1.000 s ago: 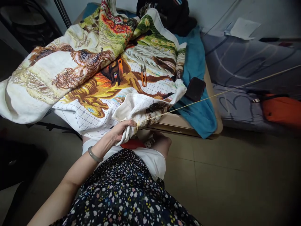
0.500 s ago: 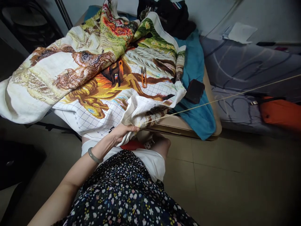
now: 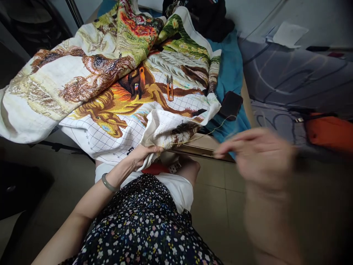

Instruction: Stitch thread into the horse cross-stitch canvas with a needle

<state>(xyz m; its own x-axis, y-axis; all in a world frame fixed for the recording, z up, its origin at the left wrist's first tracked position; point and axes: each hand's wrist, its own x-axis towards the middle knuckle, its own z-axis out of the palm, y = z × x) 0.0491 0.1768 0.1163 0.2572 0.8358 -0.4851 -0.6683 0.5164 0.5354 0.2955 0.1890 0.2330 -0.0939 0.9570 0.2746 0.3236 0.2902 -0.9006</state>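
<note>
A large cross-stitch cloth (image 3: 93, 121) with a printed grid and a stitched golden horse lies over the table and hangs toward my lap. My left hand (image 3: 145, 154) is closed on its folded near edge, thumb on top. From this fold a thin yellow thread (image 3: 211, 131) runs slackly to the right and curls upward. My right hand (image 3: 256, 154), smeared by motion, is in the air right of the cloth, its thumb and forefinger pinched together. What sits in the pinch is too blurred to make out. Orange-handled thread snips (image 3: 170, 89) rest on the cloth.
A dark case (image 3: 231, 105) sits on the teal cloth (image 3: 228, 70) at the table's right. Behind lies a black garment (image 3: 212, 22). To the right are a grey patterned surface (image 3: 278, 73) and an orange item (image 3: 328, 130). A black chair (image 3: 30, 25) stands at back left.
My right hand has come into view from the right. The thread, stretched taut to the right edge before, is now slack. My left hand keeps its hold on the cloth.
</note>
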